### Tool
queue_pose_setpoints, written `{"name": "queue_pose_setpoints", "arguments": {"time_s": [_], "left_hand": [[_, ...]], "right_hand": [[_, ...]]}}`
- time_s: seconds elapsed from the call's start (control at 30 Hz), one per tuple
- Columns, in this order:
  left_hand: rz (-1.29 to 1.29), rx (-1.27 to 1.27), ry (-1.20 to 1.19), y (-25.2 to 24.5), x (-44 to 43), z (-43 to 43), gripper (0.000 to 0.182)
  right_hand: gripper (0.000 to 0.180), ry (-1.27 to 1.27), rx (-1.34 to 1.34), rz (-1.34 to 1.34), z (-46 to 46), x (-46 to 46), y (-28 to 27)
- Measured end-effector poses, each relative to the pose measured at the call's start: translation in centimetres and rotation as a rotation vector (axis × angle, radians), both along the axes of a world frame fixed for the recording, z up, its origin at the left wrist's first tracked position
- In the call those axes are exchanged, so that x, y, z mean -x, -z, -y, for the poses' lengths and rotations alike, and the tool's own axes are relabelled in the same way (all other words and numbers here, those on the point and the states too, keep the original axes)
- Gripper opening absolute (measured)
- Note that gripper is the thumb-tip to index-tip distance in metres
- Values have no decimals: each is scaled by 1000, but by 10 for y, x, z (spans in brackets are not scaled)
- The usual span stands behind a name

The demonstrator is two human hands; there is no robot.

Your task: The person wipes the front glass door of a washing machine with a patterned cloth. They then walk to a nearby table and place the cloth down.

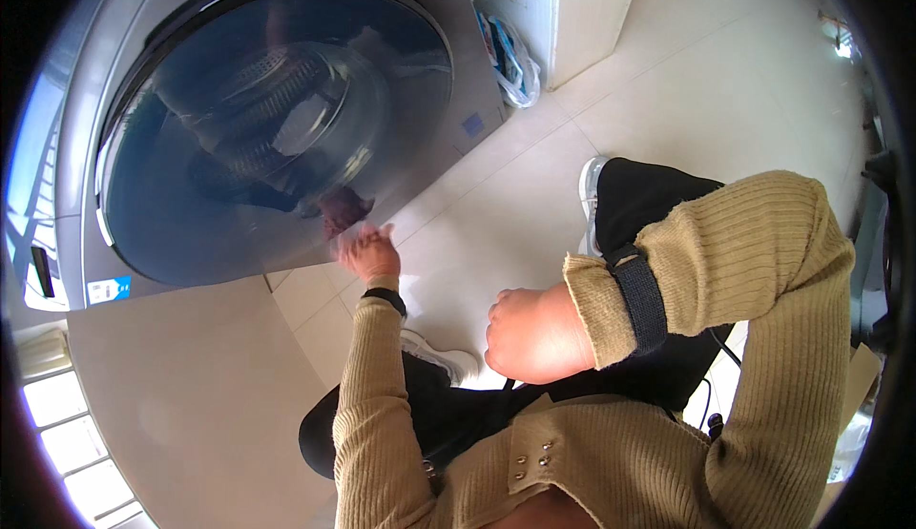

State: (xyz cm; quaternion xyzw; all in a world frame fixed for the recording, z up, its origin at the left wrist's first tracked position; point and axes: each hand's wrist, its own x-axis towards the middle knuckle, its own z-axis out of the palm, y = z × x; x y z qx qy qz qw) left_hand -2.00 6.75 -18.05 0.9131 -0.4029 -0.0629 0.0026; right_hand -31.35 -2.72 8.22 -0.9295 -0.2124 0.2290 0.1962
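Observation:
A grey front-loading washing machine (436, 150) stands before me with its large round glass door (236, 235) closed. Through the dark glass the metal drum shows faintly, mixed with reflections. My left hand (371, 253) is at the lower edge of the door, its fingers blurred and apart, with nothing seen in it. Whether it touches the glass cannot be told. A dark reddish shape on the glass by the fingertips looks like the hand's reflection. My right hand (533, 336) is above my lap, its fingers curled in and partly hidden, with no object visible in it.
A plastic bag (517, 71) with things in it lies between the machine and a white panel (587, 14). Pale floor tiles (494, 228) run beneath me. My white shoes (447, 361) are close to the machine. A beige surface (193, 386) and a bright window (79, 443) are at left.

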Motion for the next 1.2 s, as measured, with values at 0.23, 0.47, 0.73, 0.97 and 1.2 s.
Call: {"name": "queue_pose_setpoints", "arguments": {"time_s": [0.23,0.47,0.73,0.97,1.2], "left_hand": [[-1436,1091,-1005,6,-77,-40,52],[-1504,1532,-871,-17,-135,-48,25],[-630,1721,-518,-217,-154,-78,54],[-106,1800,-181,-364,-60,11,42],[896,1092,265,-399,-38,80,28]], "right_hand": [[16,-104,75,-24,4,-16,3],[14,-95,125,61,7,-18,-5],[15,-130,119,86,9,-19,-5],[14,-141,147,99,7,-17,-3],[15,-107,125,53,8,-18,-6]]}}
